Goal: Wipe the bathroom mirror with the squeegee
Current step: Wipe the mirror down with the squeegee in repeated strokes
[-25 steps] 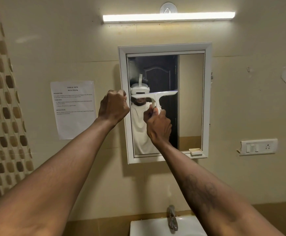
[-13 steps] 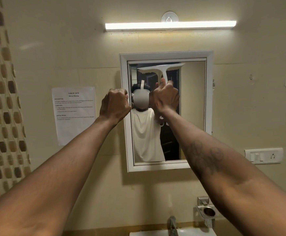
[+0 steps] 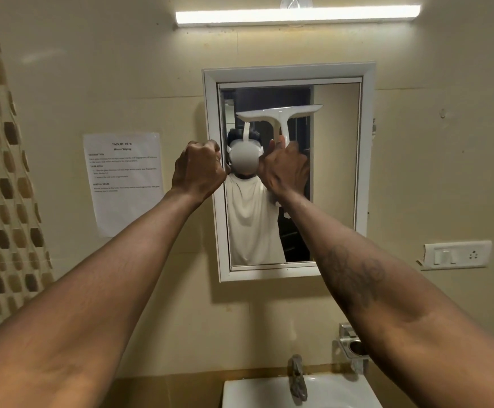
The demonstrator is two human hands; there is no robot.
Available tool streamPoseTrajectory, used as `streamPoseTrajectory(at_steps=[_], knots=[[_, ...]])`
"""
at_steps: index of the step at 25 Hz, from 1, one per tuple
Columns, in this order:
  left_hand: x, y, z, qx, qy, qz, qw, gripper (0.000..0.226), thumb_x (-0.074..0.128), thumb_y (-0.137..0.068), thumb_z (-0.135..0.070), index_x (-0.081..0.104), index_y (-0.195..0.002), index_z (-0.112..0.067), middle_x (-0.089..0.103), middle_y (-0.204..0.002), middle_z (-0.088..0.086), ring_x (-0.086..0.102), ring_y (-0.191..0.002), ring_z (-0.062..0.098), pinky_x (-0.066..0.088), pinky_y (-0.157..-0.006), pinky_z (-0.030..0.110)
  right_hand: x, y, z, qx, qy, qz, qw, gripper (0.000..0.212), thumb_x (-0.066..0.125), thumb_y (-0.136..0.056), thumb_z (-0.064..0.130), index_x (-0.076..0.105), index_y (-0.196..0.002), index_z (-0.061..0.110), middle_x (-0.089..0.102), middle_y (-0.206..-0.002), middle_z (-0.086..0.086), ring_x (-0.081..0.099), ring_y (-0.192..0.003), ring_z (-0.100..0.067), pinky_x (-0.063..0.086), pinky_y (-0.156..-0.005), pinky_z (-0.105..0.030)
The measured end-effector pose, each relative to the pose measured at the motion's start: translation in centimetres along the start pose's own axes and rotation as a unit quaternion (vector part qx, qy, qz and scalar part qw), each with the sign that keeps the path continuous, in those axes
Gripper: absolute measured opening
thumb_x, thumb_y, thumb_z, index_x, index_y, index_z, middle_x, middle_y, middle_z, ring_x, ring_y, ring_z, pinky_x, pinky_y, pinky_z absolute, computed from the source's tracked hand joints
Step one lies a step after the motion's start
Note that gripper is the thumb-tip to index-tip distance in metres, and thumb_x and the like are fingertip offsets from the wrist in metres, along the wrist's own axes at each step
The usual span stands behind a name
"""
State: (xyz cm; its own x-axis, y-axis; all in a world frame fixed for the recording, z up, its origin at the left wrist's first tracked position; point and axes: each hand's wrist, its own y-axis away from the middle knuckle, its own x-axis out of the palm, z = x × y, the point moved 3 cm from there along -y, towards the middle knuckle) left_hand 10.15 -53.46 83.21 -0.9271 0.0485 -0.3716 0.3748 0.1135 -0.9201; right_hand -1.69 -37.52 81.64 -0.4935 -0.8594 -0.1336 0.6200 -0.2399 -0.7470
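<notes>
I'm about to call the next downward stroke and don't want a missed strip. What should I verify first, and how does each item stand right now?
1. Right hand grips the squeegee handle: ok, the fingers are wrapped round it.
2. Blade roughly level: ok, the right end is only slightly higher.
3. Blade at the top of the mirror: not ok, a band of glass shows above it.
4. Blade spans the glass: not ok, glass is uncovered on both sides, more on the right.
5. Blade pressed flat on the glass: cannot tell.
6. Left hand steadies the mirror frame: cannot tell. It is curled at the frame's left edge, and its grip is hidden.
</notes>
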Motion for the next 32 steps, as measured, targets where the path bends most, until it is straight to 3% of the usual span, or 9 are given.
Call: streamPoseTrajectory(at_steps=[3, 9, 13, 16, 20, 22, 25, 28, 32], knots=[[0.2, 0.4, -0.2, 0.0, -0.004, 0.006, 1.0, 0.028, 0.05, -0.098, -0.02, 0.07, -0.108, -0.003, 0.069, -0.099, 0.025, 0.066, -0.094, 0.042, 0.052, -0.075, 0.039, -0.2, 2.1, -1.2, 0.01, 0.009, 0.012, 1.0, 0.044, 0.038, -0.109, 0.049, 0.058, -0.114, 0.01, 0.054, -0.084, 0.001, 0.041, -0.059, -0.001, 0.027, -0.048, -0.02], [0.7, 1.8, -0.5, -0.003, -0.002, 0.026, 1.0, 0.024, 0.05, -0.096, -0.018, 0.069, -0.102, -0.004, 0.069, -0.095, 0.023, 0.064, -0.095, 0.041, 0.047, -0.071, 0.036, 0.0, 6.1, -3.8, 0.028, 0.014, 0.032, 0.999, 0.05, 0.033, -0.109, 0.053, 0.059, -0.115, 0.01, 0.059, -0.091, -0.004, 0.061, -0.076, -0.02, 0.027, -0.05, -0.023], [0.8, 2.9, -0.1, -0.007, -0.004, 0.038, 0.999, 0.024, 0.051, -0.096, -0.018, 0.069, -0.102, -0.004, 0.07, -0.096, 0.022, 0.065, -0.094, 0.04, 0.055, -0.074, 0.04, 0.2, 8.7, -5.6, 0.046, 0.021, 0.057, 0.997, 0.05, 0.031, -0.11, 0.048, 0.058, -0.12, 0.007, 0.061, -0.103, -0.01, 0.05, -0.076, -0.02, 0.022, -0.051, -0.023], [1.0, 3.8, 0.3, -0.012, -0.003, 0.045, 0.999, 0.023, 0.051, -0.095, -0.016, 0.07, -0.102, -0.004, 0.07, -0.096, 0.022, 0.065, -0.093, 0.039, 0.053, -0.072, 0.037, 0.4, 10.2, -6.9, 0.056, 0.017, 0.068, 0.996, 0.049, 0.034, -0.109, 0.049, 0.054, -0.13, 0.009, 0.059, -0.101, -0.005, 0.048, -0.075, -0.015, 0.022, -0.051, -0.019], [0.9, 4.8, 0.7, -0.022, -0.002, 0.058, 0.998, 0.025, 0.05, -0.096, -0.017, 0.069, -0.104, -0.005, 0.068, -0.098, 0.023, 0.065, -0.096, 0.041, 0.055, -0.076, 0.041, 0.7, 12.6, -8.6, 0.052, 0.012, 0.081, 0.995, 0.05, 0.036, -0.108, 0.049, 0.051, -0.133, 0.009, 0.065, -0.102, -0.01, 0.067, -0.081, -0.028, 0.044, -0.059, -0.028], [0.8, 4.9, 0.8, -0.026, -0.005, 0.063, 0.998, 0.024, 0.05, -0.096, -0.017, 0.069, -0.105, -0.005, 0.068, -0.099, 0.024, 0.064, -0.096, 0.042, 0.055, -0.077, 0.041, 0.5, 12.9, -8.3, 0.063, 0.012, 0.077, 0.995, 0.049, 0.035, -0.108, 0.047, 0.052, -0.132, 0.008, 0.067, -0.102, -0.012, 0.064, -0.079, -0.028, 0.044, -0.063, -0.033], [0.6, 4.8, 0.6, -0.019, -0.006, 0.059, 0.998, 0.025, 0.05, -0.096, -0.017, 0.069, -0.107, -0.005, 0.068, -0.098, 0.025, 0.065, -0.095, 0.042, 0.054, -0.076, 0.04, 0.3, 11.8, -6.6, 0.05, -0.022, 0.043, 0.998, 0.049, 0.031, -0.107, 0.055, 0.054, -0.121, 0.014, 0.066, -0.099, -0.006, 0.064, -0.076, -0.019, 0.041, -0.057, -0.028], [0.5, 4.3, 0.5, -0.012, -0.005, 0.047, 0.999, 0.025, 0.05, -0.096, -0.016, 0.069, -0.108, -0.004, 0.069, -0.097, 0.025, 0.066, -0.093, 0.041, 0.055, -0.075, 0.039, 1.3, 9.6, -4.6, 0.033, -0.02, 0.016, 0.999, 0.044, 0.027, -0.105, 0.062, 0.05, -0.105, 0.024, 0.064, -0.097, -0.003, 0.063, -0.077, -0.018, 0.052, -0.061, -0.032], [0.8, 4.2, 0.8, -0.007, -0.009, 0.046, 0.999, 0.026, 0.05, -0.097, -0.017, 0.069, -0.109, -0.004, 0.069, -0.099, 0.024, 0.066, -0.091, 0.04, 0.056, -0.075, 0.039, 3.1, 7.9, -3.4, 0.03, 0.027, 0.008, 0.999, 0.049, 0.028, -0.104, 0.065, 0.051, -0.114, 0.023, 0.064, -0.092, -0.002, 0.065, -0.079, -0.02, 0.06, -0.067, -0.042]])
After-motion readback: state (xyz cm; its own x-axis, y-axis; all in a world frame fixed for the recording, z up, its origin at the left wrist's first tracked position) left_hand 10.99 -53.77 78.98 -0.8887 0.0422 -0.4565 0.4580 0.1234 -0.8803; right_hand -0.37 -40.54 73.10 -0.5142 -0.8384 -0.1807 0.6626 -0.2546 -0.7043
